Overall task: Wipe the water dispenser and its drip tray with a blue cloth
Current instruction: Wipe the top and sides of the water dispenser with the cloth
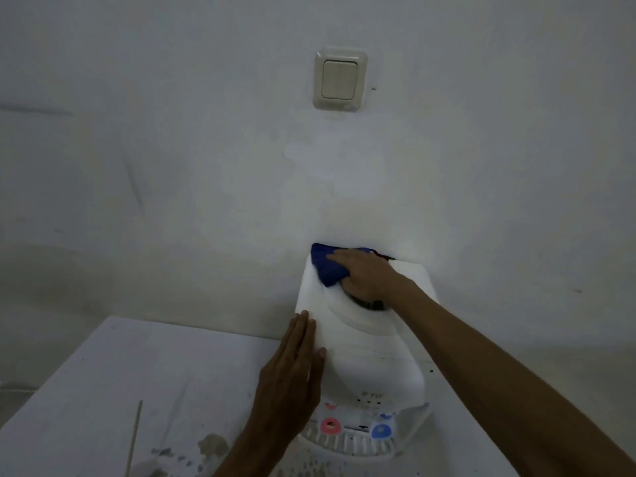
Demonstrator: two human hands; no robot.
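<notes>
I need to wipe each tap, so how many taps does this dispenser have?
2: a pink tap on the left and a blue tap on the right, both above the drip tray. None looks hidden.

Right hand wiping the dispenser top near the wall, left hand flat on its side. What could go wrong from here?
1. The cloth sits at the back edge of the dispenser by the wall; another push might drop it behind.
2. The left hand only lies flat on the side, so a hard wipe could shift it.
3. The right hand is by the dark top opening; dirt may be swept in.
</notes>
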